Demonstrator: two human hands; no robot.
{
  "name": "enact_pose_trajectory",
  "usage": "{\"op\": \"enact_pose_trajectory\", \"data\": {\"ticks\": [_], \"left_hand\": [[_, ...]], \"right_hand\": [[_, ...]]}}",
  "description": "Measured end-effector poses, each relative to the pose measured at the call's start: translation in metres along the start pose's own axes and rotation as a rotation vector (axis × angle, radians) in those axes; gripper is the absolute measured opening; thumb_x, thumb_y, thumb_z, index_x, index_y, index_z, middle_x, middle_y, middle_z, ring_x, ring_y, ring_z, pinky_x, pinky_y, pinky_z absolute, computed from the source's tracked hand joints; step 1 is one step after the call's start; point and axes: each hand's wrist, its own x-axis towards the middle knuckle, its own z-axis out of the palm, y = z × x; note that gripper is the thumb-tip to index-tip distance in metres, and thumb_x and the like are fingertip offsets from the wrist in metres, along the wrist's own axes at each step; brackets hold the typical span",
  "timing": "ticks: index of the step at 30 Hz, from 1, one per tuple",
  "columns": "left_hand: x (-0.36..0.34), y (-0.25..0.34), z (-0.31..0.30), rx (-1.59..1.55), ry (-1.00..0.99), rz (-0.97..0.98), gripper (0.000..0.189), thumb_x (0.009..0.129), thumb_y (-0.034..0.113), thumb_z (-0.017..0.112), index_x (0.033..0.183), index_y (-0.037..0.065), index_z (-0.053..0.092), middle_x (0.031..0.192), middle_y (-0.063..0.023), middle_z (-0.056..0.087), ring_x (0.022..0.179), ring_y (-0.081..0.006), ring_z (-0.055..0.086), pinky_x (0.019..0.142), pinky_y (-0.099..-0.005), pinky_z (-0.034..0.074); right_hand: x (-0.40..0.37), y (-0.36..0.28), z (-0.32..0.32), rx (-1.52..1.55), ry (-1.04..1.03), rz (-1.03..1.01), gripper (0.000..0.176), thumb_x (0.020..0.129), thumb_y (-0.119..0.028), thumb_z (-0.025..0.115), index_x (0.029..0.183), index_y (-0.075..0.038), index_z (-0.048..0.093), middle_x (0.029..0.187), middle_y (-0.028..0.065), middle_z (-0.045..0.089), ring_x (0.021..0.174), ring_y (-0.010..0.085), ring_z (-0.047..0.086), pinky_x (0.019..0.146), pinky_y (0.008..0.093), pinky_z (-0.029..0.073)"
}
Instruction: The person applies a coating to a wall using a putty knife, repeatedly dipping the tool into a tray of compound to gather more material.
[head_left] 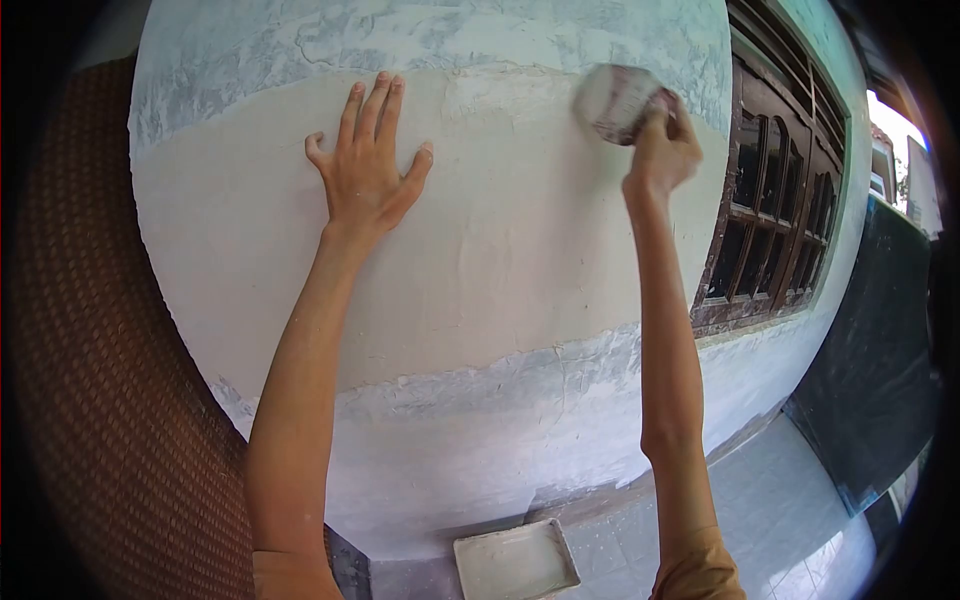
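My left hand [368,155] lies against the wall [480,240] with its fingers spread, on a broad smooth band of off-white coating. Up at the right, my right hand [665,150] grips a flat, palm-sized pad [615,103], whitish grey with dark reddish patches and blurred by motion. The pad is held at the wall near the band's upper edge, where the rougher blue-white surface begins. Fingers and thumb pinch its right side; I cannot tell exactly what kind of tool it is.
A dark wooden window [770,190] with glass panes is set into the wall at right. Below, a white-smeared rectangular tray [515,560] sits on the tiled floor [770,500]. Brown woven matting [90,330] hangs at left, and a dark panel [870,350] stands at far right.
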Motion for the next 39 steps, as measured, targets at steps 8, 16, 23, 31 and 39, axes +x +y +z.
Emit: {"op": "enact_pose_trajectory", "data": {"ticks": [8, 16, 23, 31, 39], "left_hand": [[0.001, 0.0, -0.004, 0.037, -0.018, 0.005, 0.072, 0.085, 0.038, 0.056, 0.15, 0.019, 0.031, 0.156, 0.0012, 0.029, 0.141, -0.02, 0.028, 0.097, -0.0625, 0.022], [0.001, 0.0, -0.005, 0.028, -0.012, 0.0, 0.073, 0.085, 0.037, 0.057, 0.15, 0.02, 0.03, 0.155, 0.0007, 0.031, 0.141, -0.0196, 0.028, 0.097, -0.0613, 0.023], [0.001, -0.002, -0.004, 0.04, -0.026, 0.017, 0.074, 0.085, 0.037, 0.058, 0.151, 0.02, 0.029, 0.156, 0.0008, 0.03, 0.142, -0.02, 0.027, 0.098, -0.0593, 0.022], [0.001, 0.0, -0.006, 0.035, -0.014, 0.024, 0.073, 0.084, 0.039, 0.057, 0.15, 0.019, 0.031, 0.155, 0.0013, 0.031, 0.141, -0.0193, 0.028, 0.096, -0.0624, 0.023], [-0.001, 0.0, 0.001, 0.019, 0.021, 0.003, 0.073, 0.084, 0.039, 0.057, 0.15, 0.019, 0.031, 0.155, 0.0019, 0.031, 0.141, -0.0193, 0.028, 0.097, -0.0625, 0.023]], "right_hand": [[-0.042, -0.031, 0.067, -0.167, -0.286, 0.005, 0.03, 0.086, -0.013, 0.064, 0.113, -0.001, 0.068, 0.094, 0.0197, 0.072, 0.082, 0.021, 0.068, 0.077, 0.0331, 0.052], [-0.044, -0.034, 0.075, -0.044, -0.363, -0.028, 0.03, 0.085, -0.019, 0.066, 0.109, -0.002, 0.07, 0.082, 0.0157, 0.072, 0.073, 0.0194, 0.066, 0.071, 0.033, 0.051], [-0.006, -0.007, 0.036, -0.113, -0.063, -0.065, 0.025, 0.089, -0.014, 0.06, 0.11, -0.002, 0.071, 0.084, 0.0153, 0.072, 0.069, 0.0186, 0.066, 0.066, 0.033, 0.052], [-0.045, -0.007, 0.05, -0.15, -0.309, 0.062, 0.033, 0.088, -0.021, 0.064, 0.114, -0.003, 0.069, 0.095, 0.0209, 0.072, 0.083, 0.0254, 0.069, 0.081, 0.0339, 0.052], [-0.019, -0.011, 0.01, -0.017, -0.121, 0.135, 0.03, 0.09, -0.011, 0.063, 0.116, 0.002, 0.067, 0.095, 0.014, 0.072, 0.07, 0.0125, 0.062, 0.059, 0.0274, 0.05]]}}
